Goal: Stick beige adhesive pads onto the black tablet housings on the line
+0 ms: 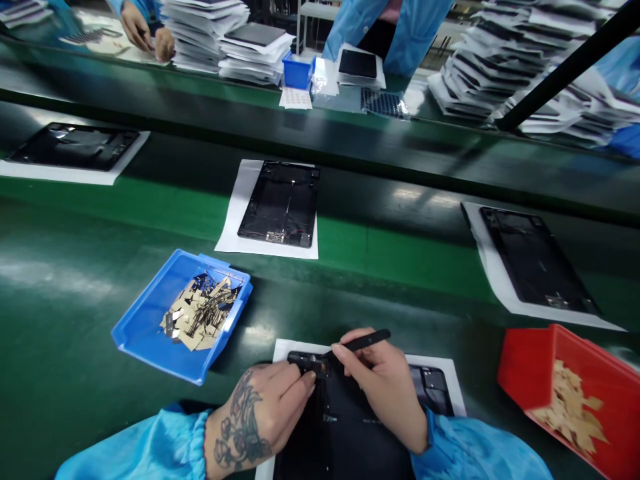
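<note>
An opened tablet with a black inside lies on a white sheet right before me. My left hand rests at its upper left corner, thumb and fingers pinched together at a small part there; what lies between the fingertips is hidden. Held like a pen in my right hand are slim black tweezers. Their thin tip points down-left to the same corner, close to my left fingertips. I cannot make out whether the tip touches the small part.
A blue bin of tan-backed pieces stands left, a red bin of tan scraps right. More opened tablets lie on white sheets along the green belt. Across it are paper-interleaved stacks and co-workers in blue sleeves.
</note>
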A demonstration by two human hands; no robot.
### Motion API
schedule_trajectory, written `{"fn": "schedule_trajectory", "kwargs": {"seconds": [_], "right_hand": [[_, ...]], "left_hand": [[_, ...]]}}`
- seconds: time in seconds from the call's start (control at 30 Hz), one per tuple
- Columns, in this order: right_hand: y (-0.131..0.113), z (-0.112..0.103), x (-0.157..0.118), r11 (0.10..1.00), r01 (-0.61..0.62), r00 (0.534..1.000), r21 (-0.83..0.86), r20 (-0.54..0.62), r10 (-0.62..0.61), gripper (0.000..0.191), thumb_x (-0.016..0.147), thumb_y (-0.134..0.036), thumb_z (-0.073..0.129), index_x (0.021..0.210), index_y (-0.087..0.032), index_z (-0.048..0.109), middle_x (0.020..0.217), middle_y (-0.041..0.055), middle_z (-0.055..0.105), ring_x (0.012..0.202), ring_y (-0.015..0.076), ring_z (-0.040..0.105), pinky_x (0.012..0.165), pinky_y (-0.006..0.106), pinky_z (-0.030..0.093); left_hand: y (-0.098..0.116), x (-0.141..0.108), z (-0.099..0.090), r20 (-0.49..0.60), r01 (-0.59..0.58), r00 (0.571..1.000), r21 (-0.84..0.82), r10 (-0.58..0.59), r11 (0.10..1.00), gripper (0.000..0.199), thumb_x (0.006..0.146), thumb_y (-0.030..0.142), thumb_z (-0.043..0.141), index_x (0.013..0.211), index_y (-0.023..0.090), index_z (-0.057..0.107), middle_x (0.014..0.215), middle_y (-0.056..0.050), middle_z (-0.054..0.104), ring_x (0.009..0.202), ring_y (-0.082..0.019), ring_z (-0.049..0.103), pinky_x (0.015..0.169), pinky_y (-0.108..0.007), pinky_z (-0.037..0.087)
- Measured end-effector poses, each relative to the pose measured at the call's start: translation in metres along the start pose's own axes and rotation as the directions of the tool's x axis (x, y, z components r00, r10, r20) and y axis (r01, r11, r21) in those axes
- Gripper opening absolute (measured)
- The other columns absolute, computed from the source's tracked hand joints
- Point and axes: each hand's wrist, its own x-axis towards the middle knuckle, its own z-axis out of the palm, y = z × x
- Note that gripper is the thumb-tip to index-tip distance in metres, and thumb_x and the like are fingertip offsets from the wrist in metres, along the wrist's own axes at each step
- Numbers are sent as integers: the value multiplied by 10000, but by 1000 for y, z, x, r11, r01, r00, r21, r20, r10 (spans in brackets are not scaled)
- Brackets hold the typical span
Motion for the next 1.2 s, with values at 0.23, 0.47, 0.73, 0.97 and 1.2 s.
{"fn": "schedule_trajectory", "kwargs": {"seconds": [0.23,0.47,0.73,0.97,1.2], "right_hand": [[-1,1,1,1000,18,1000,-2,-11,-18,186,871,-379,627,855,-196,600,632,-15,575,543,144,556,535,246,446],[-4,1,0,1000,2,1000,20,-21,-1,185,857,-374,637,850,-192,608,635,-10,589,547,148,561,541,250,454],[-7,3,0,987,154,988,-51,-25,-156,122,859,-302,679,800,-209,626,710,-22,626,585,134,586,586,227,467],[-10,2,-4,867,449,887,-216,-7,-461,151,917,-306,644,819,-197,607,754,-1,637,685,159,615,671,253,462],[-14,-11,-10,862,441,882,-251,-54,-468,106,940,-286,589,876,-209,627,844,20,655,760,177,632,715,278,499]], "left_hand": [[3,3,-4,-14,32,999,13,-32,999,208,922,83,442,1087,40,562,738,-58,506,607,-177,492,469,-299,430],[2,-1,3,10,58,998,195,-62,979,276,918,152,469,1146,21,551,766,-75,497,600,-201,498,460,-337,463],[6,4,-3,54,49,996,296,-68,954,255,932,184,451,1113,41,558,764,-67,502,641,-200,498,485,-318,436],[4,0,2,43,50,997,317,-67,947,247,919,182,484,1108,45,565,783,-70,524,657,-203,520,512,-322,455],[4,2,-1,47,40,997,314,-58,949,214,917,164,481,1070,50,577,780,-65,513,651,-206,503,498,-328,441]]}}
